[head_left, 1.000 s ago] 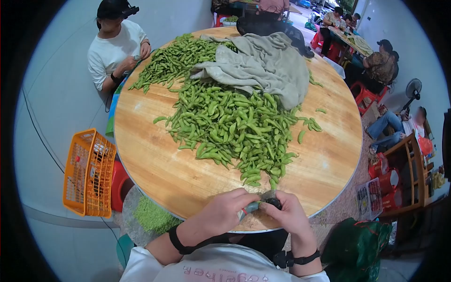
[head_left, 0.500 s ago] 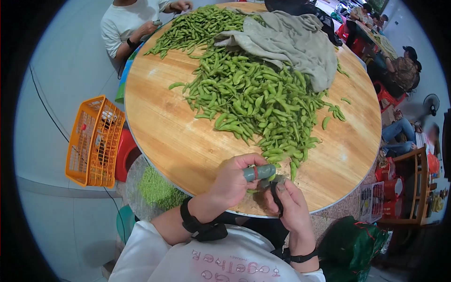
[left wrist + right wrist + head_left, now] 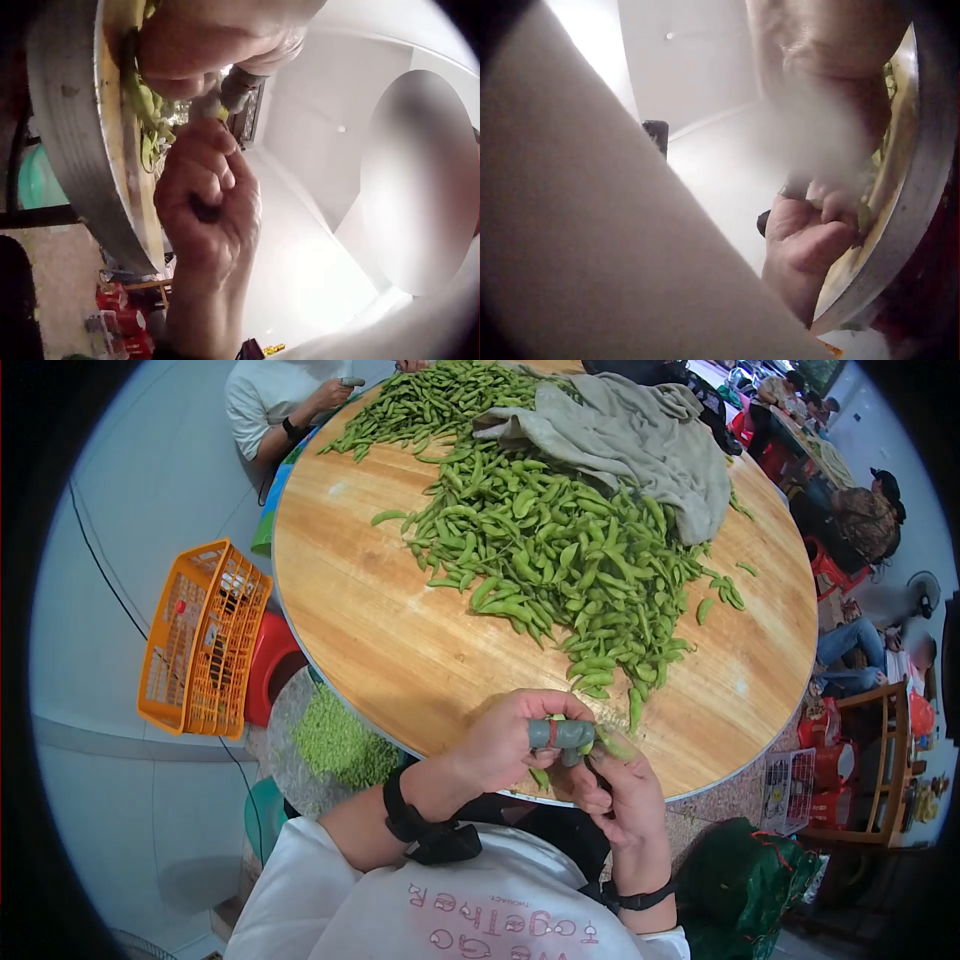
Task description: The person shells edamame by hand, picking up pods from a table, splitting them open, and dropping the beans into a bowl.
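My left hand (image 3: 500,740) curls over the near edge of the table, with grey finger covers (image 3: 560,734) on its covered digits, one crossed by a red band. Between these covers and my right hand (image 3: 632,790) is a green soybean pod (image 3: 613,743); the fingers of both hands pinch it. Another pod (image 3: 540,778) shows beneath my left fingers. Beyond the hands a large heap of pods (image 3: 560,560) spreads over the round wooden table (image 3: 370,640). In the left wrist view, my right hand (image 3: 210,195) has its fingers bent in.
A grey cloth (image 3: 640,450) covers part of the heap. Left of me, shelled green beans (image 3: 340,745) lie on a round grey surface below the table edge. An orange crate (image 3: 205,640) stands by a red stool (image 3: 270,670). Across the table sits another person (image 3: 270,410); a green sack (image 3: 740,880) is at right.
The head view has tilted and shifted, so the table sits higher and further right. A dark piece seen at my right hand earlier no longer shows; a pod appears between both hands.
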A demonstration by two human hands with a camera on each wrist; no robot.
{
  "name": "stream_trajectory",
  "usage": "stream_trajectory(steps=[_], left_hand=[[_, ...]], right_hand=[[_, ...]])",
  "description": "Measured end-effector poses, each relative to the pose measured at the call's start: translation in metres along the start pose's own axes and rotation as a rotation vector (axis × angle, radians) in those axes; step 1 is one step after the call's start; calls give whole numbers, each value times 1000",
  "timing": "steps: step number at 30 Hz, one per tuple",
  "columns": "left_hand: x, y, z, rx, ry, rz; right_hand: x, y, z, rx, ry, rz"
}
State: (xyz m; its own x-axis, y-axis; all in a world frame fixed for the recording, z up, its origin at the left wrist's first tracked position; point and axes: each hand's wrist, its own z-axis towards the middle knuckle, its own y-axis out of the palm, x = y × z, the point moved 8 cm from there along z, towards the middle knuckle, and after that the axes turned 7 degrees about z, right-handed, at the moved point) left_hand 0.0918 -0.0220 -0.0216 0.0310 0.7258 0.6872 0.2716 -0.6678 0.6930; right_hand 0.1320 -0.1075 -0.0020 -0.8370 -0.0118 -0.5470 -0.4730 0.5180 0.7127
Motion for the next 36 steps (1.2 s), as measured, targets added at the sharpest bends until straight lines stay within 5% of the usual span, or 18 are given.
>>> stream_trajectory(steps=[4,5,6,7,10,13,15,18,19,21,22,25,27,29,30,32,35,36], left_hand=[[-5,9,-2,-65,-10,1],[-6,13,-1,-65,-11,-2],[8,14,0,21,148,425],[22,19,-2,109,307,852],[29,18,0,134,385,881],[37,13,4,131,286,758],[37,6,3,87,202,544],[71,-30,-17,347,296,469],[80,-45,-29,384,339,508],[104,-78,-67,567,536,447],[112,-102,-91,679,593,469],[126,-164,-171,1069,793,419],[118,-216,-225,1249,807,479],[99,-257,-253,1377,514,620],[88,-279,-270,1379,512,618],[77,-307,-295,1583,77,1249],[104,-271,-310,1817,196,1406],[112,-260,-307,1766,497,1191]], right_hand=[[7,-13,1,50,10,-49],[-3,-18,2,97,-185,-272],[-15,-17,-2,143,-380,-495],[-17,-17,-2,145,-378,-496],[-18,-19,2,174,-175,-236],[-21,-12,6,135,-183,-93],[-27,-20,1,53,-184,-129],[-30,21,-24,-644,-329,-845],[-31,27,-26,-647,-324,-845],[-47,-2,-13,-15,-324,-1208],[-61,-5,-9,174,-535,-1322],[-71,-7,5,484,-652,-1674],[-67,-4,14,483,-693,-1725],[-66,4,14,496,-787,-1808],[-66,4,16,494,-785,-1810],[-64,10,17,438,-867,-1870],[-60,7,13,404,-900,-1820],[-59,5,12,400,-903,-1820]])
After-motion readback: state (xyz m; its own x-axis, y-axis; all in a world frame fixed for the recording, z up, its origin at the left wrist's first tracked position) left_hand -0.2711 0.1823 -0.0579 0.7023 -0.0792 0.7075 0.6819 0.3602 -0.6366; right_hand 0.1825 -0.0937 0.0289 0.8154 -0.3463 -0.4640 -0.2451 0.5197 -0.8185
